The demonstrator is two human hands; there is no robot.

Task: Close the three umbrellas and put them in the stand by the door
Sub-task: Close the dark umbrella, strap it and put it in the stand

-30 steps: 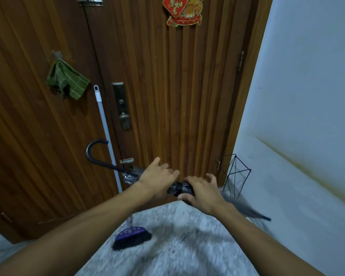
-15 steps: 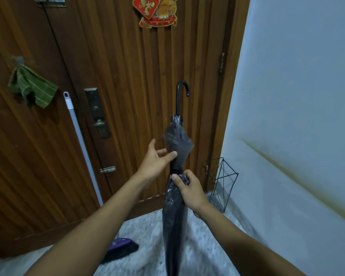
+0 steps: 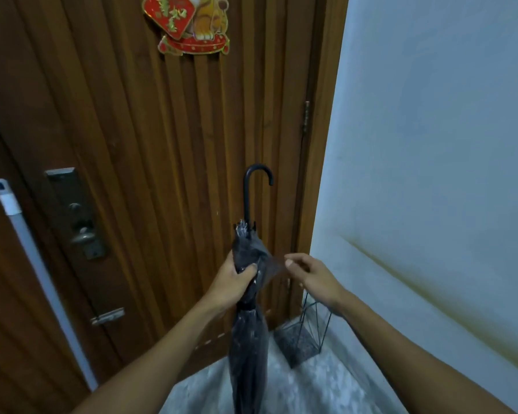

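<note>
A closed black umbrella [image 3: 248, 339] stands upright in front of the wooden door, its hooked handle [image 3: 256, 186] pointing up. My left hand [image 3: 232, 283] is wrapped around its folded canopy just above the tie band. My right hand [image 3: 313, 277] is to the right of it and pinches a loose flap of the dark canopy fabric [image 3: 272, 265], pulling it sideways. A black wire umbrella stand [image 3: 305, 339] sits on the floor in the corner between door and wall, below my right forearm. No other umbrella is in view.
The brown slatted door [image 3: 162, 144] fills the left and middle, with a lock plate and handle [image 3: 81, 228]. A white broom handle [image 3: 39, 279] leans on the door at the left. A pale wall [image 3: 431, 144] closes the right side. The floor [image 3: 311, 389] is speckled stone.
The umbrella went from lying across my hands to standing upright, handle up. My left hand has closed around the canopy, and my right hand has let go of the shaft and taken a fabric flap.
</note>
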